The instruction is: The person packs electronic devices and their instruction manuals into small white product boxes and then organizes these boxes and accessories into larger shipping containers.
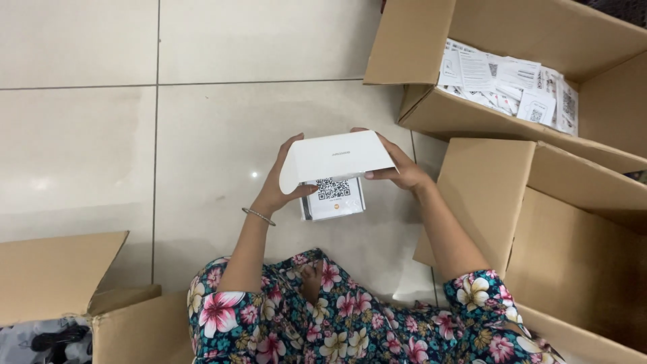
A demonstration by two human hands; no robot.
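Holding: both hands grip a small white box [337, 158] at the centre of the frame, over the pale tiled floor [81, 135].
Left hand: the left hand [280, 189] wraps the box's left end, thumb curled under the rounded lid flap, fingers up along the side; closed on the box.
Right hand: the right hand [399, 168] clasps the right end, fingers flat along the lid's edge, thumb beneath; also closed on the box.
Box: its white lid is tilted up toward the camera, hinged at the far side; below it shows the lower part of the box, bearing a white card [333, 195] with a square black-and-white code pattern.
Wrist: a thin metal bangle [259, 216] sits on the left wrist.
Clothing: floral sleeves [337, 323], dark with pink and cream flowers, fill the lower middle of the frame.
Upper right: an open cardboard carton [431, 47] holds a heap of white printed leaflets [512, 84].
Right: a second brown carton [573, 229] lies just beside the right forearm, its flaps open.
Lower left: a third carton [54, 269], with something dark and grey in its corner that cannot be made out.
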